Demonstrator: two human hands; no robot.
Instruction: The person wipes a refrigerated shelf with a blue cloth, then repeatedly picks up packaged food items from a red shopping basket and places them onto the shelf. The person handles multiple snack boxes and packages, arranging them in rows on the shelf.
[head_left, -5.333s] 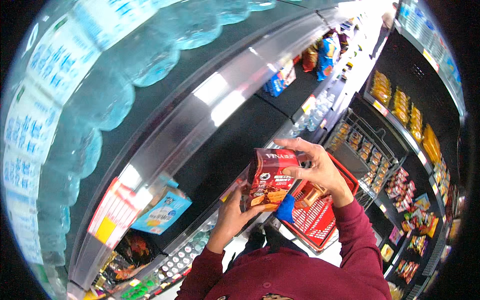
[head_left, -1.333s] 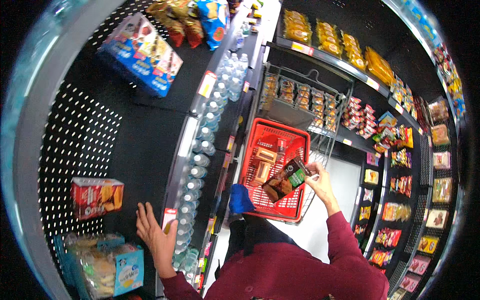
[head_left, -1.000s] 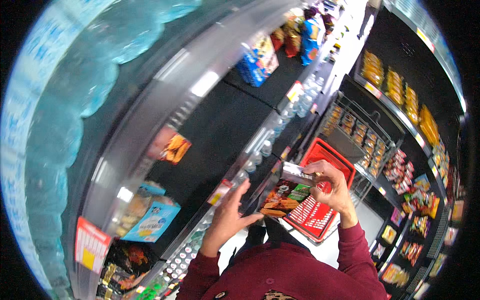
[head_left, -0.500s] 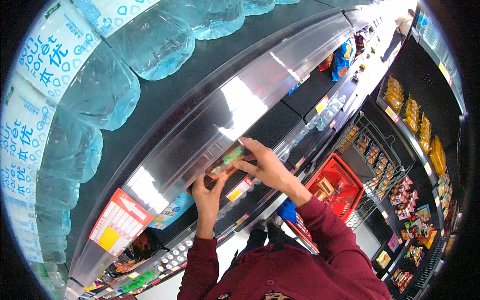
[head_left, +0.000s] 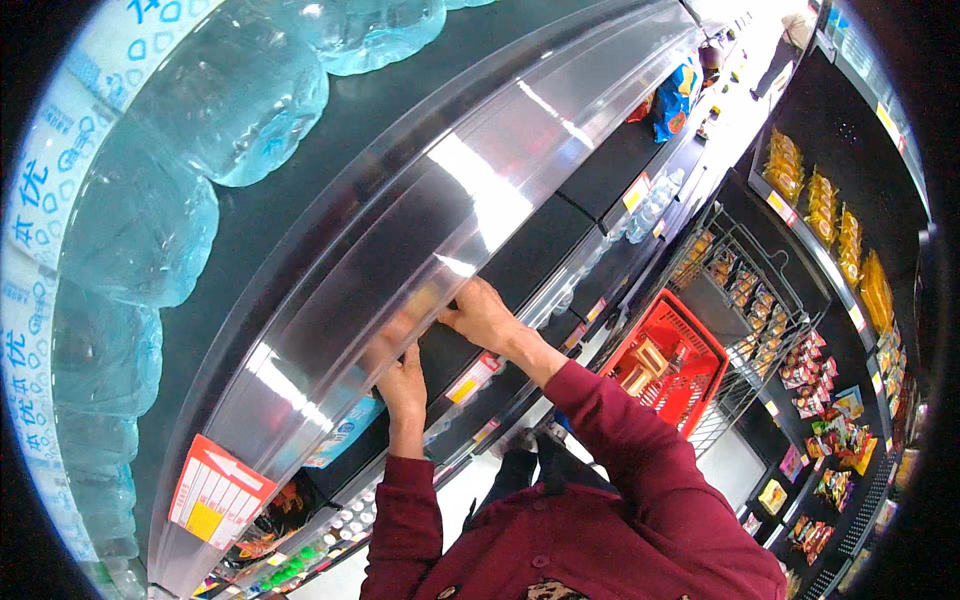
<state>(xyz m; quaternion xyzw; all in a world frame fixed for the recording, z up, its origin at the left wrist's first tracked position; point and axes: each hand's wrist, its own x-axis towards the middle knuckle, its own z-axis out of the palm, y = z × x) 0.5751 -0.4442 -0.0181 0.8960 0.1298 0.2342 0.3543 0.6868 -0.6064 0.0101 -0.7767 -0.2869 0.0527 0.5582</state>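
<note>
Left hand: the person's left hand [head_left: 402, 390] points up from a maroon sleeve [head_left: 405, 510], fingers bent in behind the shelf's clear front strip [head_left: 335, 325].
Right hand: the right hand [head_left: 484, 318] comes across from the right, forearm slanting up and left, knuckles bent, fingertips at the strip's lower edge, near the left hand.
Grip: cannot be told for either hand; the fingertips are covered or smeared by the strip.
Item at the fingertips: a blurred orange-brown item [head_left: 411, 312] shows through the strip, just above the left hand, over the shelf.
Shelf: a black shelf [head_left: 535, 245] slants across; large clear bottles [head_left: 150, 225] line the level above.
Basket: a red basket [head_left: 697, 318] stands right of the right forearm, tan-and-brown boxes [head_left: 646, 366] inside.
Aisle: a wire rack [head_left: 718, 318] adjoins the basket; yellow packs [head_left: 822, 215] sit on the far-right shelf; the floor [head_left: 738, 465] is pale.
Hard to see: glare whitens the strip; a light-blue package [head_left: 342, 436] lies partly behind it; a distant person [head_left: 785, 55] is cut off at the top.
</note>
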